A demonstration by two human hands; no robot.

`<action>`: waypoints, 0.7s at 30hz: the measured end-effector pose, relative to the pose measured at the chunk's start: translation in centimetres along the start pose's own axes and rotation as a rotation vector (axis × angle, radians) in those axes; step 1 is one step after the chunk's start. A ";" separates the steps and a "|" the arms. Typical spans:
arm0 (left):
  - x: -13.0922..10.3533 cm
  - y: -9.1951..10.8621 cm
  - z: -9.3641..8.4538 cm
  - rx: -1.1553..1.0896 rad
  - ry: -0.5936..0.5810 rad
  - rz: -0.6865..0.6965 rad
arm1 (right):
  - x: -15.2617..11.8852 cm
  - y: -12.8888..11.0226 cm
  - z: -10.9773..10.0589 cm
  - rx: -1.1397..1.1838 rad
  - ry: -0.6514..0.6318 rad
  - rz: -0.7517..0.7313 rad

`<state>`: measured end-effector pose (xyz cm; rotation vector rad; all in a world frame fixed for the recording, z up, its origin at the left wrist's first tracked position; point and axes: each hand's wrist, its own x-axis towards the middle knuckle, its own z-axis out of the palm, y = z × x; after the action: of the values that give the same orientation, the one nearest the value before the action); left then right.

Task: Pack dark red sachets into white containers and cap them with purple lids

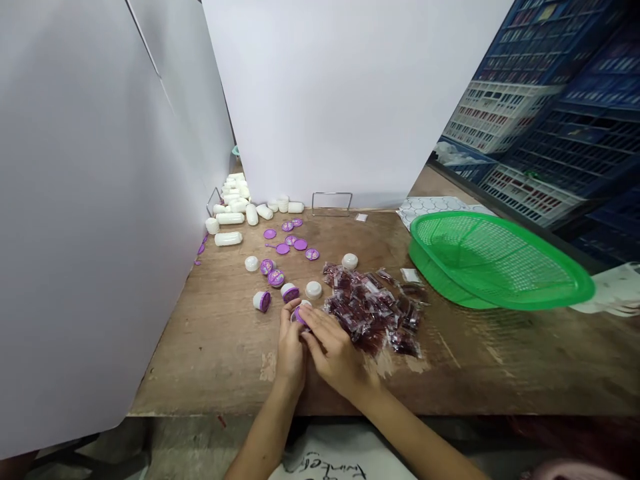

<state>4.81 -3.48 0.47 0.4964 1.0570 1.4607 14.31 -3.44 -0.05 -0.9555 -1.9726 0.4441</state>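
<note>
White boards wall off the left and back of the wooden table (225,347). A big green basket (500,263) sits toward the right edge, nothing visible in it. Next down, a heap of dark red sachets (373,307) lies mid-table, just right of the hands. A bunch of white capsule bodies (235,207) is piled in the back left corner, with loose purple lids (293,243) scattered in front of them.

At the near edge, the left hand (291,350) and right hand (335,353) are together, both pinched on one small capsule with a purple lid (300,313). Looks like the lid-fitting step; pressing it square probably matters next. Can't tell if it's seated.
</note>
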 end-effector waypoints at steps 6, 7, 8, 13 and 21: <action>-0.2 0.1 -0.4 -0.098 -0.120 -0.060 | 0.2 0.5 0.6 -0.013 0.091 -0.033; -0.2 0.1 -0.6 -0.085 -0.132 -0.081 | 0.4 0.6 0.6 -0.010 0.108 -0.018; -0.1 0.0 -0.8 -0.078 -0.142 -0.101 | 0.5 0.6 0.6 -0.008 0.123 0.002; -0.4 0.2 -0.5 -0.061 -0.096 -0.039 | 1.0 0.4 -0.1 0.022 0.203 0.159; -1.5 0.6 0.3 0.082 0.089 0.247 | 0.1 -1.1 0.5 0.181 0.276 0.229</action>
<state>5.02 -4.75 1.51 0.6433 1.1605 1.6733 13.38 -4.02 0.39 -1.0693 -1.5556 0.5764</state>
